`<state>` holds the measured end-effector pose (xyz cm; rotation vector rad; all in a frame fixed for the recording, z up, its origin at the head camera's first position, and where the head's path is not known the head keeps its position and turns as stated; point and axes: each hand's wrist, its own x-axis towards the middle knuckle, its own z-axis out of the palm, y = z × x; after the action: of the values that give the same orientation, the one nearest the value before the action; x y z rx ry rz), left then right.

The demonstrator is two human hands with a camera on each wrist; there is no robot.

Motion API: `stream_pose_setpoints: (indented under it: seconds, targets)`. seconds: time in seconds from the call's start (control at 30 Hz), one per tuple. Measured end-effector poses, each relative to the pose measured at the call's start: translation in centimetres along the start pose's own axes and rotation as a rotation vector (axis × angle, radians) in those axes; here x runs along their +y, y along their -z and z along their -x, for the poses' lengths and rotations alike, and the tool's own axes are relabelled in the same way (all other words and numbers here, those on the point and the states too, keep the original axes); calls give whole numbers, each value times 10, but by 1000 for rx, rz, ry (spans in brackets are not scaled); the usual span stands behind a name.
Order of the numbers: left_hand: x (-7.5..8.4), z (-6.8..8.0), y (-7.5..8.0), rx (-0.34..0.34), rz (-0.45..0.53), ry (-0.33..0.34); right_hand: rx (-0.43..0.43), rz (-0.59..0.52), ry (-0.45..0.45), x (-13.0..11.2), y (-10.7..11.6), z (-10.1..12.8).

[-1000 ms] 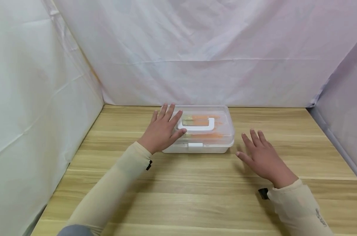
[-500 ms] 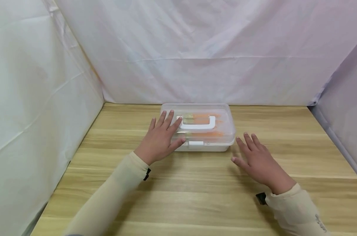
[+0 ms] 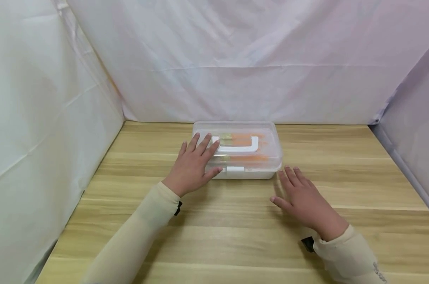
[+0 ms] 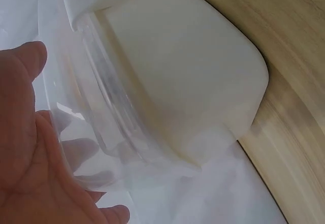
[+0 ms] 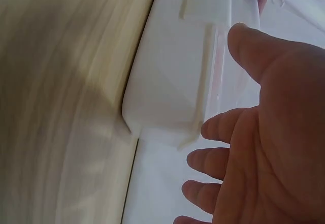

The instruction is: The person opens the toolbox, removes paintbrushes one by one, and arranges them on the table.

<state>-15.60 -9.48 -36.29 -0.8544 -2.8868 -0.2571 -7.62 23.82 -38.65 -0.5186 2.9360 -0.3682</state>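
Observation:
A lidded plastic box (image 3: 250, 174) with a clear top and white base stands toward the back of the table. Its lid carries a white handle (image 3: 239, 149), and a white latch (image 3: 235, 169) sits at the front, closed down. Orange and yellowish long shapes (image 3: 248, 157) show blurred through the lid. My left hand (image 3: 191, 167) spreads its straight fingers over the lid's left part; in the left wrist view the fingers show through the clear lid edge. My right hand (image 3: 304, 201) hovers off the box's front right corner, fingers extended, holding nothing.
The wood-grain table (image 3: 235, 244) is bounded by a white cloth at the back (image 3: 253, 90) and a white cloth on the left (image 3: 40, 118). A greyish sheet (image 3: 416, 130) hangs along the right side. Each wrist bears a small black device.
My right hand has come leftward and slightly nearer the front, closer to the box corner. The left hand has drawn back slightly over the lid. The box stays shut on the table.

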Motion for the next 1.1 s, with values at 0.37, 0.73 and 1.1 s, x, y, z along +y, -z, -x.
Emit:
stream_pose_setpoints:
  seconds: [0.37, 0.73, 1.1]
  targets:
    - [-1, 0, -1, 12, -3, -3, 19, 62, 16, -26, -14, -1]
    - [-2, 0, -1, 9, -14, -9, 28, 102, 111, -46, -24, -4]
    - [-1, 0, 1, 0, -21, -12, 46, 87, 196, -45, -33, -17]
